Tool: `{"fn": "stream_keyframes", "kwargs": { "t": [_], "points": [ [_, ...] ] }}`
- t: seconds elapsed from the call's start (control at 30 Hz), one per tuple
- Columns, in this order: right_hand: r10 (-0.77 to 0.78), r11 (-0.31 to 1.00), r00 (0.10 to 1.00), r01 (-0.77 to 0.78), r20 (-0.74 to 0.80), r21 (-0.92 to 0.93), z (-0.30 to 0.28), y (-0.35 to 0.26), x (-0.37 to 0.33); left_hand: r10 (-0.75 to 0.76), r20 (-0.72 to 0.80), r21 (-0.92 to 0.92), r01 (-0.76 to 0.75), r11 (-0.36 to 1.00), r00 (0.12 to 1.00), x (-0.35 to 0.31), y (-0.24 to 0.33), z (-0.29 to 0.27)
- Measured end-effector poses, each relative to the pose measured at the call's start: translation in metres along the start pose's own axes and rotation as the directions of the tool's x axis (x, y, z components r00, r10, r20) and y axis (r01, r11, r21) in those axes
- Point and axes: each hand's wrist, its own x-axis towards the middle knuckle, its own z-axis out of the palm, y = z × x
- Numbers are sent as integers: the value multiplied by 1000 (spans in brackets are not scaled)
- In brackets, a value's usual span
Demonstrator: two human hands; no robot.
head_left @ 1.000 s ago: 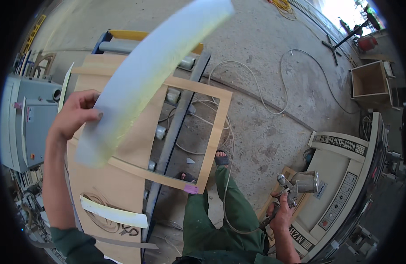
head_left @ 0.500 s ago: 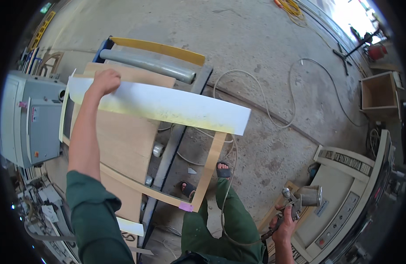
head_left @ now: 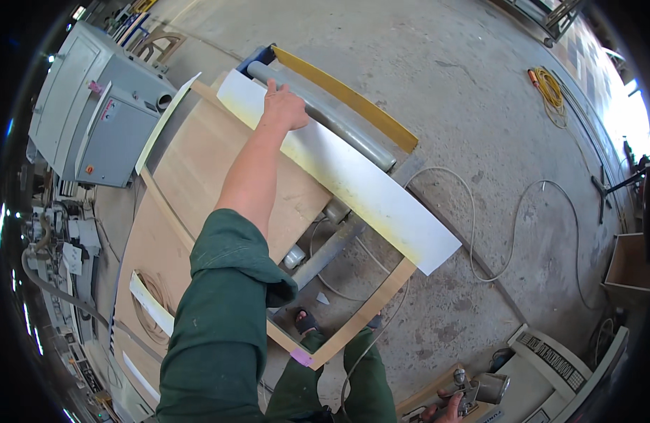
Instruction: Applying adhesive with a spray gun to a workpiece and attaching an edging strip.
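My left hand (head_left: 286,109) reaches out over a long white strip (head_left: 367,187) with yellowish overspray along its near edge. Its fingers are bent over the strip's far side, and the thumb is hidden. Beneath the strip lies a light wooden frame (head_left: 363,314) with a purple tag (head_left: 301,357) at its near corner. Low at the right, my right hand (head_left: 448,410) is wrapped round a spray gun (head_left: 466,389) with a metal cup (head_left: 492,387); the lower part of that hand is cut off by the picture's edge.
Brown boards (head_left: 219,151) lie under the frame on a roller stand with a grey roller (head_left: 339,130) and a yellow bar (head_left: 346,95). A hose (head_left: 480,278) loops across the floor. A grey machine cabinet (head_left: 117,134) stands left, a beige machine (head_left: 550,359) lower right.
The view has turned, so the scene sits differently. My left hand and the white strip have shifted toward the roller, baring part of the frame's far rail. The spray gun stays in my right hand.
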Motion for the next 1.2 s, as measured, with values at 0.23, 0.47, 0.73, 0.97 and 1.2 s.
{"fn": "stream_keyframes", "kwargs": {
  "t": [0.23,0.47,0.73,0.97,1.2],
  "points": [
    [-85,993,995,81,-50,-82,4,0,12,15,-202,-113,-39,993,979,12,23,31],
    [-41,999,998,40,51,20,-3,6,19,587,-128,-632,-522,573,799,-53,108,-29],
    [-24,997,1000,23,-11,-69,17,-3,1,669,-105,-691,-538,483,736,-64,205,-8],
    [-38,997,999,39,17,-70,13,0,5,547,-122,-797,-410,443,829,-45,157,-18],
    [8,998,1000,-7,13,-57,-4,13,22,409,-67,-778,-304,550,910,-22,120,-15]
  ]
}}
